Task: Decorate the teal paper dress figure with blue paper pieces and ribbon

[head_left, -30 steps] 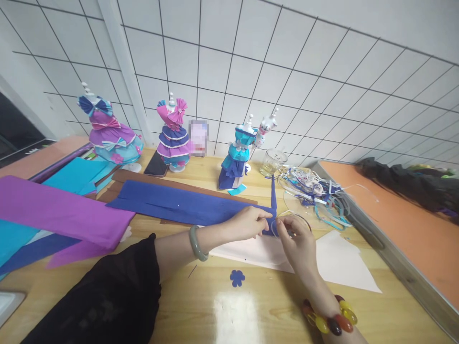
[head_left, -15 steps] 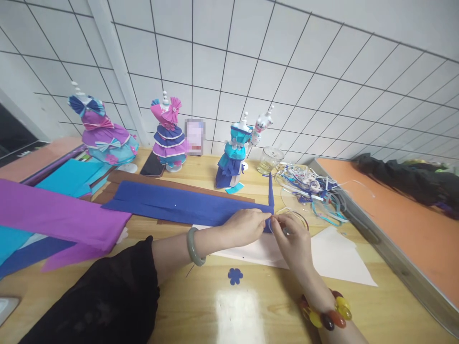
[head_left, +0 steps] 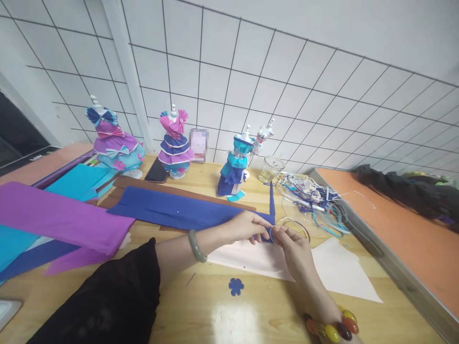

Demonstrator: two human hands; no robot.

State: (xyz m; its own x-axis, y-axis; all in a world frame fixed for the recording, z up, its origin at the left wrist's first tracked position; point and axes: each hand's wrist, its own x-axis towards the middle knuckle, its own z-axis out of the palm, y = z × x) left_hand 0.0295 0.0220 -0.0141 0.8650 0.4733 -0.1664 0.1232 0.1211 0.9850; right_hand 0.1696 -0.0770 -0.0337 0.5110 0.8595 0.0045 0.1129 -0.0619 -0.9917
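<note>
My left hand (head_left: 245, 227), with a pale green bangle on its wrist, reaches across the front edge of a long dark blue sheet (head_left: 172, 205). Its fingers are apart, and their tips come close to my right hand (head_left: 292, 241). That right hand pinches thumb and forefinger on something small, which I cannot make out. A narrow blue strip (head_left: 272, 203) stands out behind the fingertips. Beneath both hands lies a pale pink sheet (head_left: 247, 258). Nearer me, a dark blue flower cutout (head_left: 236, 286) rests on the wood.
Small dress forms in paper dresses, such as the blue one (head_left: 234, 162), line the wall beside a phone (head_left: 157, 171) and a glass jar (head_left: 271, 168). Tangled ribbons (head_left: 304, 191) lie right. Purple sheets (head_left: 64, 215) cover the left. An orange tray (head_left: 394, 229) bounds the right.
My left fingers have spread apart from their closed pose and drawn slightly back from the right fingertips. The right hand keeps its pinch. The whole view has tilted up a little.
</note>
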